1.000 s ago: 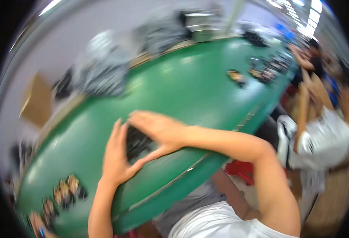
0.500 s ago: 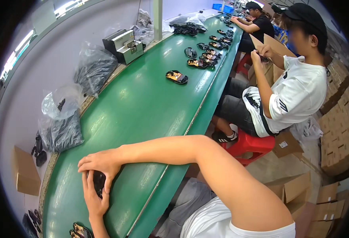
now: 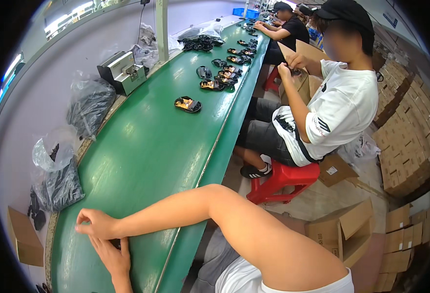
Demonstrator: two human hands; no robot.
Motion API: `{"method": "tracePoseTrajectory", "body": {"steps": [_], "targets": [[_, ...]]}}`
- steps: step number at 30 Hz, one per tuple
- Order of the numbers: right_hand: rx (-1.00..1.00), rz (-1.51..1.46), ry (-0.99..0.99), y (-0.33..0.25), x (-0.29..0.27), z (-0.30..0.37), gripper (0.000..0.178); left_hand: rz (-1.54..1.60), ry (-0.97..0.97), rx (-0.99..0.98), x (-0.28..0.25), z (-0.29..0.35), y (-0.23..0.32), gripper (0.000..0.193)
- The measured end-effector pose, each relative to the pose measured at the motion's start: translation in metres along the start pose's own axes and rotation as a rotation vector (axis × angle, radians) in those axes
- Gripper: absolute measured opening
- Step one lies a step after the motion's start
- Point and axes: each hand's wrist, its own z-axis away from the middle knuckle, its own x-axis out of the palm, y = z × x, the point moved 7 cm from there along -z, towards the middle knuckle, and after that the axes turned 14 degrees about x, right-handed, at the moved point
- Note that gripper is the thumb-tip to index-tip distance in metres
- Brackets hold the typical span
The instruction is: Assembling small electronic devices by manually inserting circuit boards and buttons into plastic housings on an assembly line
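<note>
Low on the left of the green bench (image 3: 141, 146), my left hand (image 3: 111, 256) rests over a small black rounded housing (image 3: 116, 242), thumb on one side and long fingers on the other. Most of the housing is hidden under that hand; only a dark bit shows between thumb and fingers. My right hand (image 3: 97, 223) reaches across from the right, just above the left fingertips. Its fingers are curled in with the tips together, and whatever they may pinch is too small to make out.
Up the bench lies an open black housing with an orange board (image 3: 188, 104), with several more beyond. Bags of black parts (image 3: 57, 180) and a grey machine (image 3: 122, 73) line the wall side. A co-worker in white (image 3: 334, 107) sits on a red stool (image 3: 285, 183); cartons (image 3: 342, 229) stand behind.
My right hand has come off the black housing to beyond the left fingertips, its fingers curling in. My left hand now covers more of the housing. The whole view has shifted.
</note>
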Motion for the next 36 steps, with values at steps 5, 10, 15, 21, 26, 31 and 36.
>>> {"method": "tracePoseTrajectory", "body": {"steps": [5,10,15,21,26,31,36], "targets": [[-0.114,0.174,0.488,0.003,-0.080,-0.050,0.062,-0.075,-0.028,0.068,0.011,-0.031,0.023,0.037],[-0.258,0.566,0.425,-0.007,-0.037,-0.085,0.105,-0.129,-0.044,0.001,-0.006,-0.012,0.002,0.027],[-0.521,0.997,0.516,-0.007,-0.042,-0.110,0.090,-0.048,0.123,0.111,0.008,-0.041,0.022,0.035],[-0.524,1.141,0.483,-0.015,-0.021,-0.156,0.077,-0.106,0.104,0.024,0.007,-0.026,0.014,0.035],[-0.367,1.157,0.490,-0.017,-0.016,-0.200,0.077,-0.088,0.138,0.016,0.008,-0.029,0.018,0.038],[-0.209,1.161,0.469,-0.025,-0.008,-0.231,0.076,-0.091,0.106,-0.030,0.009,-0.027,0.015,0.043],[-0.297,0.964,0.472,-0.036,-0.043,-0.231,0.075,-0.104,0.128,0.007,0.016,-0.036,0.024,0.041]]}}
